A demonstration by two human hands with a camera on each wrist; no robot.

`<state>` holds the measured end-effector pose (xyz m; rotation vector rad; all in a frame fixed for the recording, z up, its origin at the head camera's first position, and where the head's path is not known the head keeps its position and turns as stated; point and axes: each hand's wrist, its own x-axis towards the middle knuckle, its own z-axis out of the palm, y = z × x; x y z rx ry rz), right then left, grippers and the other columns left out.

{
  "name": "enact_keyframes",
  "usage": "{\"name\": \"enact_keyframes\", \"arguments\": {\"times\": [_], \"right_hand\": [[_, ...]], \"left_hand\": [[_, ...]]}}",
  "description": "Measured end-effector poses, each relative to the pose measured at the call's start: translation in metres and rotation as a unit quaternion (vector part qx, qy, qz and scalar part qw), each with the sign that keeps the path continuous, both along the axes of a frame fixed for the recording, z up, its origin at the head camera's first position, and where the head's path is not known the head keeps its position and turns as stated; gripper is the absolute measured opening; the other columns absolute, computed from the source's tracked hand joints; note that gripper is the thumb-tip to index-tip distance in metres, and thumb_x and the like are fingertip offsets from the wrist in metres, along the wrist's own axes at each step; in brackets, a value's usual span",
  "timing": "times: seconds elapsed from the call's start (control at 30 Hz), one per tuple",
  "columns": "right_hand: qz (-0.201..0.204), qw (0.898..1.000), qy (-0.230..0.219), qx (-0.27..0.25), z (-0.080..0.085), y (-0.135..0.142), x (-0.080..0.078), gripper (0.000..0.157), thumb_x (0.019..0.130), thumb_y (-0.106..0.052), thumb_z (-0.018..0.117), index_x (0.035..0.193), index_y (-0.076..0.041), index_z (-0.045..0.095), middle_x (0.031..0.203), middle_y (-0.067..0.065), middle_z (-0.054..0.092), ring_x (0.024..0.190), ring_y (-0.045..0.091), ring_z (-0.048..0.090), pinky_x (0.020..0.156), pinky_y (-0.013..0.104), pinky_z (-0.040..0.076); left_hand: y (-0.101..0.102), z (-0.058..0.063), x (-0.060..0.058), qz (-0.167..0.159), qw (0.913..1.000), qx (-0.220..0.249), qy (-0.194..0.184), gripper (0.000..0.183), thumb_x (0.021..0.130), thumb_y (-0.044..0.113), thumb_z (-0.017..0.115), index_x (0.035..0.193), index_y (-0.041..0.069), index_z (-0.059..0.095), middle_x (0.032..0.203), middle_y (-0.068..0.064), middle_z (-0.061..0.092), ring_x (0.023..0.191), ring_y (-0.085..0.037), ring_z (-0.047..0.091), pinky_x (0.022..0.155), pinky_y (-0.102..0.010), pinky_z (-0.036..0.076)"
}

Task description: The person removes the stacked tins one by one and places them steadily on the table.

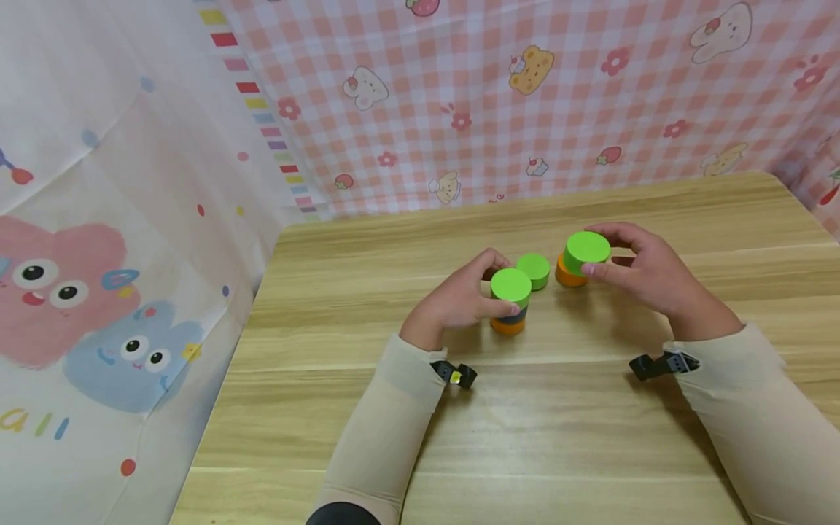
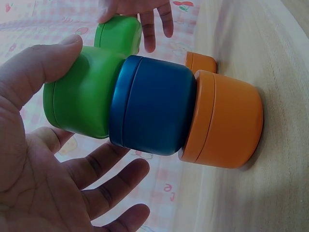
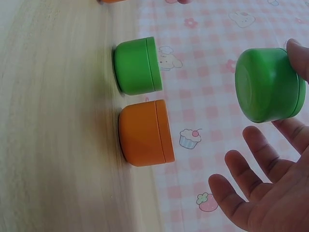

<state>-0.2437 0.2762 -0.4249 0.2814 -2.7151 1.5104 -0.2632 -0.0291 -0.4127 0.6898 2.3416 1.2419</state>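
Note:
Three small round lidded jars stand in a slightly staggered stack: an orange jar (image 2: 227, 121) at the bottom, a dark blue jar (image 2: 154, 106) in the middle and a green jar (image 2: 82, 92) on top. My left hand (image 1: 462, 295) pinches that top green jar between thumb and fingers; it appears to touch the blue lid. My right hand (image 1: 646, 273) pinches another green jar (image 3: 268, 84) by its lid end, in the air. Below it a second orange jar (image 3: 145, 133) stands on the table, apart from the held jar.
A third green jar (image 1: 534, 271) stands on the wooden table (image 1: 538, 437), just behind the stack and left of the second orange jar. A pink checked cloth (image 1: 420, 109) hangs behind the table's back edge. A white printed cloth (image 1: 131, 182) hangs at the left.

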Motion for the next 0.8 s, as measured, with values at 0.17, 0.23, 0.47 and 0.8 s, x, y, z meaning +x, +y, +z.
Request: {"name": "enact_keyframes", "arguments": {"times": [0.17,0.23,0.47,0.8], "right_hand": [[-0.005,1.0,-0.001,0.0,-0.003,0.004,-0.002,0.055,0.097,-0.024,0.079,0.146,-0.01,0.058,0.133,-0.003,0.061,0.116,0.011,0.051,0.102,0.041,0.044],[-0.006,1.0,-0.002,-0.002,-0.003,0.005,-0.003,0.055,0.097,-0.023,0.078,0.146,-0.01,0.058,0.131,-0.008,0.061,0.116,0.01,0.051,0.102,0.038,0.044],[-0.011,1.0,0.001,-0.005,-0.005,0.01,-0.005,0.053,0.099,-0.023,0.077,0.146,-0.009,0.058,0.126,-0.014,0.061,0.113,0.009,0.052,0.097,0.02,0.045],[-0.034,0.999,-0.017,0.003,-0.007,0.019,-0.006,0.057,0.1,-0.029,0.075,0.15,-0.01,0.055,0.136,0.001,0.057,0.113,0.011,0.053,0.083,0.008,0.048]], "left_hand": [[0.0,-0.001,0.0,0.001,1.0,0.001,0.002,0.052,0.09,0.018,0.086,0.131,0.018,0.054,0.132,0.001,0.062,0.133,-0.02,0.053,0.12,-0.047,0.038],[0.0,-0.001,0.0,0.0,1.0,0.002,0.001,0.052,0.09,0.018,0.086,0.131,0.018,0.054,0.132,0.001,0.062,0.133,-0.02,0.053,0.119,-0.047,0.038],[0.0,-0.002,0.0,0.002,1.0,0.005,0.0,0.051,0.09,0.017,0.086,0.13,0.018,0.054,0.13,0.002,0.062,0.131,-0.019,0.053,0.119,-0.047,0.038],[-0.001,-0.003,-0.001,-0.006,1.0,0.007,0.001,0.052,0.09,0.016,0.085,0.132,0.016,0.053,0.132,-0.002,0.062,0.134,-0.022,0.053,0.121,-0.049,0.036]]}}
